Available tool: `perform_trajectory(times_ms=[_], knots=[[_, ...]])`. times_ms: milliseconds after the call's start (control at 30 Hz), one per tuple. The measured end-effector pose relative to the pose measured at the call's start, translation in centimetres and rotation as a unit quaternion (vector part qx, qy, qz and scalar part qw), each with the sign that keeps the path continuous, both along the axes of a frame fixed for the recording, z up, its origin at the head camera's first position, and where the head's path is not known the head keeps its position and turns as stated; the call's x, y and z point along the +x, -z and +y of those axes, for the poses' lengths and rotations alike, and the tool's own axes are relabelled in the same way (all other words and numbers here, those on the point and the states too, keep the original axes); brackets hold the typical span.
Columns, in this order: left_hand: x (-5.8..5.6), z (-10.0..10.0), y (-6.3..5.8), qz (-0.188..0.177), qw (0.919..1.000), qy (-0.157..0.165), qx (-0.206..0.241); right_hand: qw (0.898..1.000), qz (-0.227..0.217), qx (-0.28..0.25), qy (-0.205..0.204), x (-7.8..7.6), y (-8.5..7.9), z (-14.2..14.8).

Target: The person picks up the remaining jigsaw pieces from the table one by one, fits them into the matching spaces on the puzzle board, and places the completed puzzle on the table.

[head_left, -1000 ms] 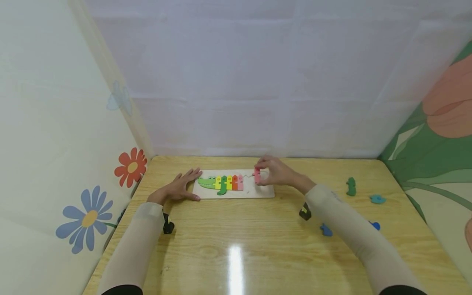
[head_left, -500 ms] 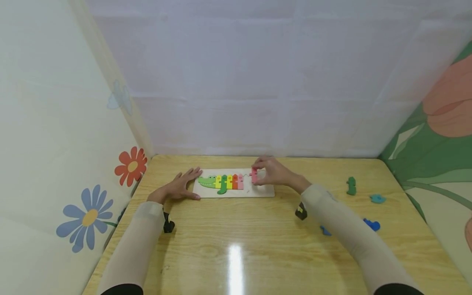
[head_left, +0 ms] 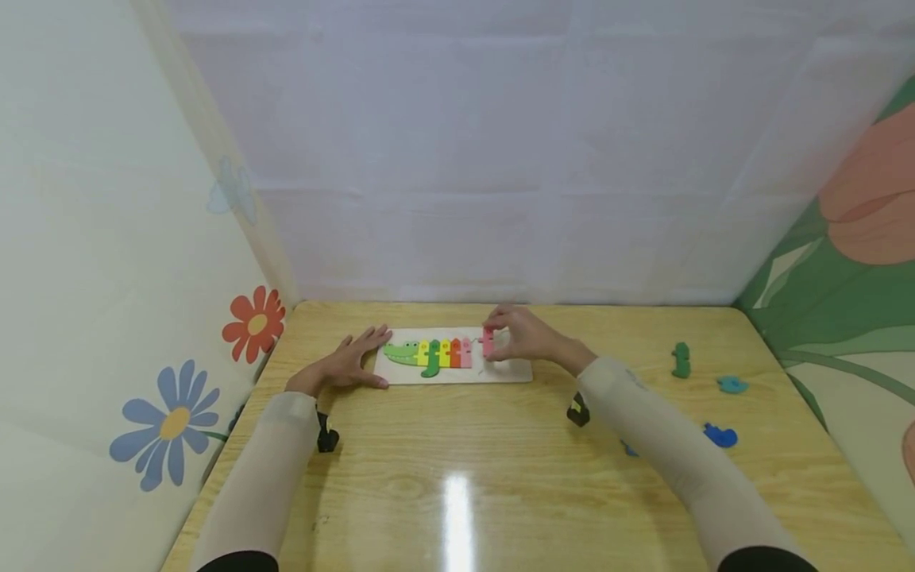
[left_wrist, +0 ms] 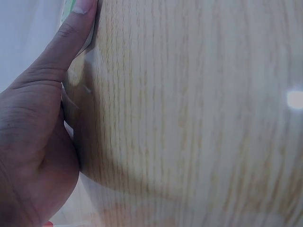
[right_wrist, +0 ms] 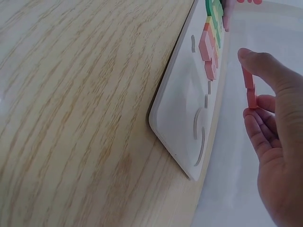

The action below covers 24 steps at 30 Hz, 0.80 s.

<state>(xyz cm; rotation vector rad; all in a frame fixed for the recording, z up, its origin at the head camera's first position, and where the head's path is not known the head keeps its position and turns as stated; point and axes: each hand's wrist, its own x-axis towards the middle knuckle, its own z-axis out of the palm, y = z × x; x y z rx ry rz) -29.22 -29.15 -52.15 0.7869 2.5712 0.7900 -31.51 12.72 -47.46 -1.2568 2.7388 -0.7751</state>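
Observation:
A white puzzle board [head_left: 429, 378] lies near the back of the table, carrying a crocodile's green head [head_left: 402, 353] and a row of yellow, green, orange and pink body pieces [head_left: 455, 354]. My right hand [head_left: 529, 334] pinches a pink puzzle piece [head_left: 488, 342] between thumb and fingers, just right of that row. In the right wrist view this pink piece [right_wrist: 248, 89] is raised over the board [right_wrist: 177, 99], where grooves mark the bare part. With fingers spread, my left hand [head_left: 350, 361] rests at the board's left end; its thumb [left_wrist: 71, 38] touches the near corner.
On the right side of the table lie a dark green puzzle piece [head_left: 681, 360], a teal one [head_left: 732, 385] and a blue one [head_left: 720, 435]. Another blue piece [head_left: 629, 449] is partly hidden by my right sleeve. A white cloth wall [head_left: 515, 199] stands behind the table.
My right hand has moved slightly left with the pink puzzle piece, closer to the row of body pieces. My left hand has stayed in place.

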Motion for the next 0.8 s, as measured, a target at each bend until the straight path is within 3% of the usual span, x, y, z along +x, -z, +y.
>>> perform_trajectory(times_ms=[800], knots=[[0.1, 0.4, -0.5, -0.012, 0.9996, -0.018, -0.020, 1.000, -0.015, 0.018, 0.008, -0.2, 1.0, -1.1]])
